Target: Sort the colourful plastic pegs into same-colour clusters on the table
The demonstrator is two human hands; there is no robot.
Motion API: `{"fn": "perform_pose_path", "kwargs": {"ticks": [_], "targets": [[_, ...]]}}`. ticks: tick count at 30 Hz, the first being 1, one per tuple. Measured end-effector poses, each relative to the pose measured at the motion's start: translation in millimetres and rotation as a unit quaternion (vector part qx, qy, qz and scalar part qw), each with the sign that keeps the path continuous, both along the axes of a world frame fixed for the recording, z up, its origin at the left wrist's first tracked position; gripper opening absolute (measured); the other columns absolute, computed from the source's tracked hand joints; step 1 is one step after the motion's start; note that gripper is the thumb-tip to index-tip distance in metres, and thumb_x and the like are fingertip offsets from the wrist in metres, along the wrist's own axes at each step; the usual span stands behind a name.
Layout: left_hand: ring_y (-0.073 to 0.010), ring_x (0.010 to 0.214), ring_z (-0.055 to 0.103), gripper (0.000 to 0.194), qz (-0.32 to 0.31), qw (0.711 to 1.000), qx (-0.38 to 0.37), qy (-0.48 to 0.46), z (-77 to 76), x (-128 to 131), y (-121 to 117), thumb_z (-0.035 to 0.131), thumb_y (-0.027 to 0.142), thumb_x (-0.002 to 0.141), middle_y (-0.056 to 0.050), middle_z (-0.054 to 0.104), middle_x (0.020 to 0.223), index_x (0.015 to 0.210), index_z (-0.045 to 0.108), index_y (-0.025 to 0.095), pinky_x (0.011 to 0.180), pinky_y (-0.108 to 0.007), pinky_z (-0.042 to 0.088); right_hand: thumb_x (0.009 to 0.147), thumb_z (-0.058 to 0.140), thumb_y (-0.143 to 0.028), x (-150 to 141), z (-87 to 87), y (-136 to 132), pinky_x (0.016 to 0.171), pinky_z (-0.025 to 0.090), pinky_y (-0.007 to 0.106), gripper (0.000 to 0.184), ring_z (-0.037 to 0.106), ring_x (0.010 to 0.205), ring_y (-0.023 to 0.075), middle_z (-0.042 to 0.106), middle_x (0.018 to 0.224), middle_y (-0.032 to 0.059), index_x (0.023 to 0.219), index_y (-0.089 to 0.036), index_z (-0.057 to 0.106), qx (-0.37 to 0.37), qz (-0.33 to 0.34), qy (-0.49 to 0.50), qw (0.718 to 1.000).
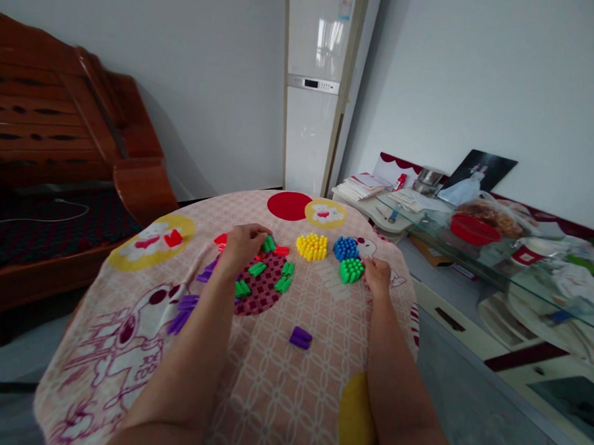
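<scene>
1. Room: brown carved wooden bench (50, 116) far left, tall white appliance (310, 138) at back, round table under a pink patterned tablecloth (270, 385).
2. Left of table: glossy red plastic pieces (173, 238) on a yellow print; slim purple plastic pieces (179, 317) lying near the left forearm.
3. Left hand (244, 245): fingers bent down by short green plastic tubes (268, 243) and more red ones. Can't tell if it grips any.
4. Middle: small green tubes (257, 269) lying in groups on a dark red checked print; lone purple plastic group (300, 337) lying nearer the body.
5. Right of middle: upright yellow bunch (312, 247), blue bunch (346, 248), green bunch (351, 271) of slim plastic pegs.
6. Right hand (377, 276): fingers curled, just beside green bunch; grip hidden, can't tell.
7. Handling, judged: pieces light, stiff, smooth, maybe slippery, hardly fragile. Pinch sides at mid-length; upright bunches likely topple if nudged.
8. Far right: cluttered glass shelf (444, 235), red plastic bowl (475, 229).
</scene>
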State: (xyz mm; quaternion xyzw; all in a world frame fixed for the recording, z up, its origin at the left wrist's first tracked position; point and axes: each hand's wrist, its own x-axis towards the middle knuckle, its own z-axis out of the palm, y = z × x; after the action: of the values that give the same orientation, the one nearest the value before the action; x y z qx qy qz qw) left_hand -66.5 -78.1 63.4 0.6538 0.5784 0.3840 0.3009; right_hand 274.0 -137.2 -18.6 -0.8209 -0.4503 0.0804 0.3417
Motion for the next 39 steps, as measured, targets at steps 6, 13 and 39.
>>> {"fn": "perform_pose_path", "kwargs": {"ticks": [6,13,39], "targets": [[-0.0069,0.056,0.056,0.024,-0.296,0.93,-0.167,-0.138,-15.0,89.1,-39.5,0.054,0.016,0.079,0.0,0.064,0.07,0.096,0.071,0.011,0.061,-0.022,0.052,0.089,0.037,-0.041,2.1,-1.4,0.9,0.063,0.043,0.027,0.05,0.063,0.07,0.0212,0.067,0.062,0.0096,0.085,-0.013,0.077,0.017,-0.001,0.008,1.0],[-0.0132,0.074,0.065,0.025,-0.36,0.88,-0.244,-0.193,-40.7,100.5,-49.0,0.069,0.02,0.071,-0.005,0.069,0.084,0.095,0.066,0.011,0.073,-0.028,0.055,0.088,0.038,-0.043,4.3,-6.2,2.7,0.062,0.043,0.027,0.049,0.063,0.067,0.0207,0.066,0.06,0.009,0.083,-0.012,0.077,0.037,-0.004,0.021,0.999],[-0.0098,0.059,0.057,0.026,-0.227,0.953,0.018,-0.201,-54.1,116.6,-42.8,0.076,0.032,0.066,0.001,0.062,0.067,0.077,0.061,0.014,0.057,-0.022,0.045,0.069,0.066,-0.042,-52.3,51.2,-22.3,0.039,0.034,0.019,0.03,0.045,0.039,0.0077,0.054,0.048,-0.0039,0.079,-0.014,0.07,0.076,0.316,0.237,0.915]]}}
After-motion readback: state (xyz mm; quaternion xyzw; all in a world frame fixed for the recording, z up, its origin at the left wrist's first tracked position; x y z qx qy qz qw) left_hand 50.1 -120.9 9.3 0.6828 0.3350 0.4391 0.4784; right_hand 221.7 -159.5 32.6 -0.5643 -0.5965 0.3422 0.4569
